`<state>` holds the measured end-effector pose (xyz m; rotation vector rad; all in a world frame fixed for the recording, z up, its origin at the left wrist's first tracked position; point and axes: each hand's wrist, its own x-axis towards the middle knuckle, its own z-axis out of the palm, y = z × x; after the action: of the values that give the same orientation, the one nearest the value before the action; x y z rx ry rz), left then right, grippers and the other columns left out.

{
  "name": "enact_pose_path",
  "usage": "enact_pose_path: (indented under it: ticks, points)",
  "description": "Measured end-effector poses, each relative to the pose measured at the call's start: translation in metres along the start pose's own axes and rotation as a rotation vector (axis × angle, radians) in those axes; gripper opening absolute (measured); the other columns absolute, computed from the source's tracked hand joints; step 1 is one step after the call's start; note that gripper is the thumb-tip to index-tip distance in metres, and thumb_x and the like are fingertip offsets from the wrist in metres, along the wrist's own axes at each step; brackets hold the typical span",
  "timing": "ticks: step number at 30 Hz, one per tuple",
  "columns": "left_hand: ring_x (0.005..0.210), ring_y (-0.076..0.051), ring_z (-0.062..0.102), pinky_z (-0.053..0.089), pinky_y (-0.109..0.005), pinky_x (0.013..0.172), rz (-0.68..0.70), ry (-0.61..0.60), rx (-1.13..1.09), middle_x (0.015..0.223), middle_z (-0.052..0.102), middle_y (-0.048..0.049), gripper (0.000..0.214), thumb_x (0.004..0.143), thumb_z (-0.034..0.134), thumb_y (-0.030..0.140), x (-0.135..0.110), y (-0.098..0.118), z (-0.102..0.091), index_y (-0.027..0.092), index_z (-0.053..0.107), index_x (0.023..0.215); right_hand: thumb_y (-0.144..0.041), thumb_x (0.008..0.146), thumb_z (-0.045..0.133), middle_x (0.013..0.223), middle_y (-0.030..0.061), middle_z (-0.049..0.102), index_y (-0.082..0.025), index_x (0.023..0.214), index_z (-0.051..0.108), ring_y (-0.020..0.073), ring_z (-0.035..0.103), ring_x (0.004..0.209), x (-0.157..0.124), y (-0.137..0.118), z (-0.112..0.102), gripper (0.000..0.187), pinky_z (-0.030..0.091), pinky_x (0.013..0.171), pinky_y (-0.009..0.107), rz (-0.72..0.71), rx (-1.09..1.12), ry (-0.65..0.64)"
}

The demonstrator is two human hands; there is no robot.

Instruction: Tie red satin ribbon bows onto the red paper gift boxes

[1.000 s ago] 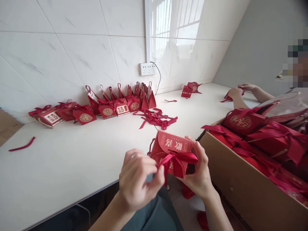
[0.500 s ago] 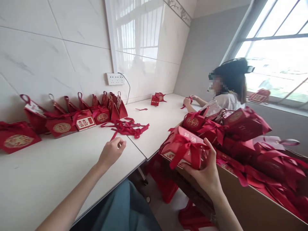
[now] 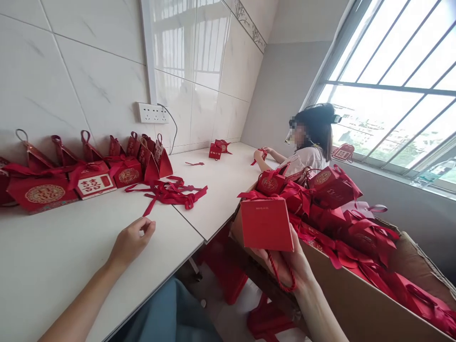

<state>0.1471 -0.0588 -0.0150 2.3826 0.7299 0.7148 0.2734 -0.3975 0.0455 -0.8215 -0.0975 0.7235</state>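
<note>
My right hand grips a red gift box from below and behind, over the near edge of a cardboard box. A flat, plain side with small print faces me, and a twisted red cord handle hangs below it against my palm. Above the white table, my left hand is curled, thumb and forefinger forming a loose ring with nothing visible inside. Just beyond its fingertips lies the end of a tangled pile of red ribbons. Whether the fingers touch that ribbon is hard to tell.
Several finished-looking red gift boxes stand along the wall on the white table. The cardboard box at right holds many more with bows. Across the table, another person handles a red item. Red stools are underneath.
The gift box in my right hand has been turned: its bow and ribbon faced me before, now a plain side and the cord handle do. My left hand keeps its curl near the ribbons.
</note>
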Motion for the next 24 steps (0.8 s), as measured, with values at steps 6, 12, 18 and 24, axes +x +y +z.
enact_pose_path:
  ticks: [6, 12, 18, 24]
  points:
    - [0.057, -0.012, 0.052, 0.04, -0.02, 0.057, 0.023, -0.043, 0.023, 0.061, 0.056, 0.0021, 0.028, 0.077, 0.04, 0.043, -0.002, 0.002, -0.001, 0.021, 0.046, 0.061, -0.037, 0.061, 0.078, 0.123, 0.0092, 0.059, -0.027, 0.128, 0.042, 0.0281, 0.063, 0.103, -0.014, 0.011, -0.01, 0.077, 0.053, 0.086, 0.043, -0.363, -0.99, 0.059]
    - [0.054, -0.011, 0.05, 0.039, -0.019, 0.055, 0.043, -0.054, 0.046, 0.061, 0.056, 0.0025, 0.027, 0.079, 0.04, 0.04, -0.003, 0.001, 0.0, 0.021, 0.045, 0.062, -0.035, 0.062, 0.078, 0.131, 0.0114, 0.046, -0.033, 0.135, 0.026, 0.0254, 0.064, 0.098, -0.032, -0.023, -0.025, 0.09, 0.056, 0.078, 0.04, -0.702, -1.456, 0.126]
    - [0.058, -0.01, 0.051, 0.037, -0.018, 0.057, 0.051, -0.107, 0.075, 0.062, 0.056, 0.0037, 0.026, 0.078, 0.04, 0.039, -0.004, 0.003, 0.0, 0.02, 0.047, 0.063, -0.042, 0.055, 0.079, 0.123, 0.0127, 0.051, -0.026, 0.134, 0.029, 0.0287, 0.06, 0.101, -0.041, -0.101, -0.036, 0.095, 0.054, 0.077, 0.042, -1.027, -1.383, 0.63]
    - [0.059, -0.008, 0.049, 0.033, -0.014, 0.058, -0.1, -0.206, 0.093, 0.066, 0.055, 0.0084, 0.02, 0.077, 0.046, 0.038, 0.0, 0.006, -0.004, 0.021, 0.049, 0.068, -0.043, 0.052, 0.081, 0.132, 0.0252, 0.043, -0.017, 0.134, 0.025, 0.0294, 0.056, 0.111, -0.079, -0.203, -0.094, 0.103, 0.05, 0.079, 0.037, -1.087, -1.358, 1.119]
